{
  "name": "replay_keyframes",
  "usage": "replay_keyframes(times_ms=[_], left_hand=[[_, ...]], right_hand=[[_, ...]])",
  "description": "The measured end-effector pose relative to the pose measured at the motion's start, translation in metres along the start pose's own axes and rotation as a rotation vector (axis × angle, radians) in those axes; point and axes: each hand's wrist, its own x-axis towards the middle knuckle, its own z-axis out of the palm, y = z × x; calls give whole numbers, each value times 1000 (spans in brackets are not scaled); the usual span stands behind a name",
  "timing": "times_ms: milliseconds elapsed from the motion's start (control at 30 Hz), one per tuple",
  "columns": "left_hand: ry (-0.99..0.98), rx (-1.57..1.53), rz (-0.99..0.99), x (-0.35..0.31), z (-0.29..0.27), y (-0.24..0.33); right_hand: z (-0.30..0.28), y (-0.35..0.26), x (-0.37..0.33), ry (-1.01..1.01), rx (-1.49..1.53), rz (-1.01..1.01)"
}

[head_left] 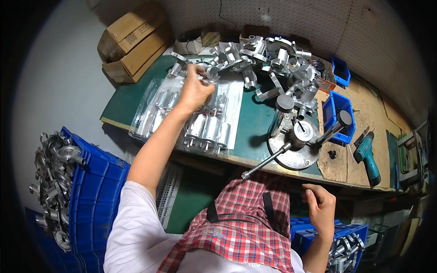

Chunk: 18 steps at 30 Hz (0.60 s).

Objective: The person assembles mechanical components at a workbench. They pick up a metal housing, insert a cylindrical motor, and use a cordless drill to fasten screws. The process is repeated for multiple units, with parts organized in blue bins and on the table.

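My left hand [195, 90] is over the back of a clear plastic tray [140, 119], close to a round-ended silver metal casting [212, 73]. Its fingers are bent and slightly smeared, so whether they grip anything is unclear. Cylindrical silver motors [211, 129] stand in rows in the tray. My right hand [320, 203] is low, in front of the bench edge, with its fingers curled in and nothing visible in them. Between the hands, a round metal fixture [291, 154] with a long lever handle [266, 161] sits on the bench; a silver round part [304, 132] is at its centre.
Silver castings [282, 59] are heaped at the back of the green bench [125, 102]. Blue bins [331, 116] of dark screws and a teal power drill [368, 157] are on the right. Cardboard boxes [132, 41] stand back left. Blue crates [98, 195] with castings flank me.
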Motion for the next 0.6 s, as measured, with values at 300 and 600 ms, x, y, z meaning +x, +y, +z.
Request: replay_keyframes(times_ms=[300,600], left_hand=[[13,-708,125,-4,-32,72],[-358,-928,9,-107,17,128]], right_hand=[[36,-60,69,73,45,-567],[76,-82,59,104,969,-43]])
